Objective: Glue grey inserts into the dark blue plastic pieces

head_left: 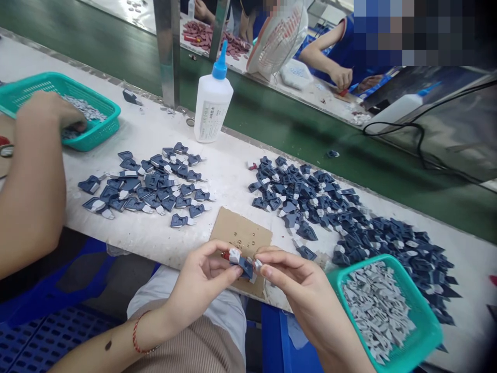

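Observation:
My left hand (207,274) pinches a small dark blue part (246,267) that has a white piece (234,255) and a bit of red at its left end. Between the thumb and fingers of my right hand (297,274) is a small white piece (258,264), held against the right end of the blue part. Both hands are over the near edge of a brown cardboard square (240,228), on which several tiny metal bits lie. A green basket (430,331) of small grey-white pieces stands beside my right forearm.
Blue parts lie in a left group (155,184) and a larger right pile (361,223). A glue bottle (212,109) stands at the far edge. Another person's arm (34,176) reaches into a green basket (111,124) at left. People and a fan (277,39) are across.

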{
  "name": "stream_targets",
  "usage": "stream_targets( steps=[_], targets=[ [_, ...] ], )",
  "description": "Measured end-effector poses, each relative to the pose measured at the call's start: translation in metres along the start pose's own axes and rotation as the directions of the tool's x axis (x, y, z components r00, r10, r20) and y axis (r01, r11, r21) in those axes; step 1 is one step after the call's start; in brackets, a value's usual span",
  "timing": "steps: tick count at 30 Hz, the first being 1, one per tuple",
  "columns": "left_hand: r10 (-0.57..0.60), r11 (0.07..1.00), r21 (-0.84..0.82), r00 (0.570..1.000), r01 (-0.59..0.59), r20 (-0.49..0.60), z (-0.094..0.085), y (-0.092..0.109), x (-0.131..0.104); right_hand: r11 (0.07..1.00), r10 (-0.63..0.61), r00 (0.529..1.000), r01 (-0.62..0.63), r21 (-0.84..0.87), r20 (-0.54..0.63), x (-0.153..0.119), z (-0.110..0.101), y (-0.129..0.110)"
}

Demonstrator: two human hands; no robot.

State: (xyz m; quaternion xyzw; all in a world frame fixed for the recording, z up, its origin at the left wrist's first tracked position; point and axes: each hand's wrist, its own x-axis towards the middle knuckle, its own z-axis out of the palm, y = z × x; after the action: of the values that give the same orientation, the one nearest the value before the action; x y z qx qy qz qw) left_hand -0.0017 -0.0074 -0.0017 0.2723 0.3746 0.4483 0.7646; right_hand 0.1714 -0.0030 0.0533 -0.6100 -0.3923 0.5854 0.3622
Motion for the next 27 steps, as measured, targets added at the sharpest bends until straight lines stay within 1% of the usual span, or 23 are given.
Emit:
stream_targets(
  steps=[3,6,9,12,14,16,18,20,23,25,27],
  targets=[
    [0.023,1.0,0.007,1.0,-0.023,0.011,0.003,-0.001,0.0,0.998,-0.048,0.998,0.05,-0.043,0.048,-0.003,0.003,-0.002],
    [0.049,0.998,0.032,0.999,-0.05,0.021,0.004,-0.002,-0.002,0.986,-0.094,0.992,0.105,-0.126,0.088,-0.005,0.004,-0.002],
    [0.081,0.996,0.043,0.996,-0.082,0.031,0.004,-0.003,-0.004,0.964,-0.148,0.985,0.163,-0.211,0.085,-0.006,0.003,-0.002],
    [0.135,0.989,0.054,0.99,-0.137,0.036,0.003,-0.004,-0.004,0.959,-0.161,0.984,0.175,-0.223,0.078,-0.006,0.003,-0.003],
    [0.17,0.983,0.06,0.984,-0.173,0.052,0.002,-0.004,-0.003,0.983,-0.104,0.989,0.118,-0.143,0.103,-0.004,0.002,-0.004],
    [0.185,0.981,0.043,0.979,-0.189,0.085,0.001,-0.004,-0.003,1.0,-0.011,0.987,0.011,0.0,0.159,-0.001,0.002,-0.002],
    [0.181,0.983,0.015,0.975,-0.184,0.129,0.0,-0.004,-0.002,0.987,0.062,0.975,-0.092,0.134,0.212,0.002,0.002,0.001],
    [0.17,0.985,0.008,0.973,-0.173,0.153,0.0,-0.003,-0.001,0.967,0.091,0.972,-0.138,0.212,0.218,0.003,0.002,0.006],
    [0.153,0.984,0.068,0.98,-0.162,0.129,0.001,-0.001,-0.002,0.958,0.087,0.986,-0.122,0.26,0.141,0.001,0.005,0.014],
    [0.139,0.982,0.112,0.983,-0.153,0.122,0.002,-0.001,-0.002,0.958,0.065,0.995,-0.083,0.275,0.076,-0.002,0.008,0.02],
    [0.118,0.981,0.141,0.985,-0.136,0.125,0.002,-0.002,-0.002,0.958,0.015,1.0,-0.018,0.285,0.012,-0.004,0.013,0.026]
  ],
)
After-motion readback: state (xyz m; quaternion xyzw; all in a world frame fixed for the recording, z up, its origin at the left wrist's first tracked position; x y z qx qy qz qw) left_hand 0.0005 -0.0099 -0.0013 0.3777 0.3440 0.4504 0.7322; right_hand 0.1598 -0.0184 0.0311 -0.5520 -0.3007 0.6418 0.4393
